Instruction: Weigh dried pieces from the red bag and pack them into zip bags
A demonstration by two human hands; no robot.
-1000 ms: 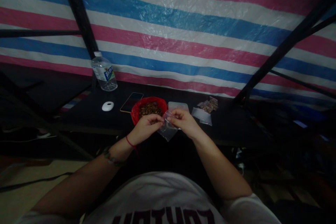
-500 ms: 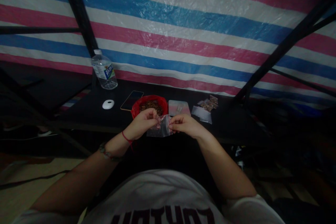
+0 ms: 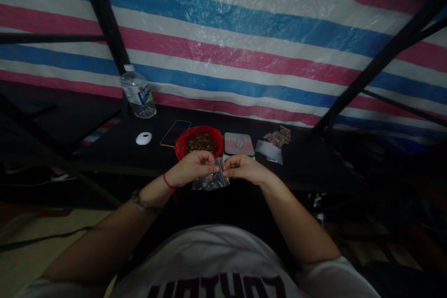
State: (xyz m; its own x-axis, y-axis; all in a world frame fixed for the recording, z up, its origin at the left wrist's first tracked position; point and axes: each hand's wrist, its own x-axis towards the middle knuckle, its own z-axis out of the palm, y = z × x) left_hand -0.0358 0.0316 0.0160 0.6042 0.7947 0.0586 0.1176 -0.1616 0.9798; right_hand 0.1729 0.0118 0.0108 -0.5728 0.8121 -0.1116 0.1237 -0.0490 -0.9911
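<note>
Two hands pinch one small clear plastic bag (image 3: 210, 179) at its top edge: left hand (image 3: 193, 168) and right hand (image 3: 244, 169), fingertips closed tight on it, just in front of the red bowl (image 3: 199, 141). The bag hangs mouth-up, long axis slanting leftward. Dim light hides its contents.

A makeshift work stall — striped tarp wall (image 3: 244, 56), black metal frame (image 3: 101, 14), dark table (image 3: 139, 153).

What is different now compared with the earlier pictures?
The small clear bag, which hung tilted below the fingers a second ago, now lies lower and flatter between the left hand and right hand, both pinching its top. The red bag of brown pieces and water bottle stayed put.
</note>
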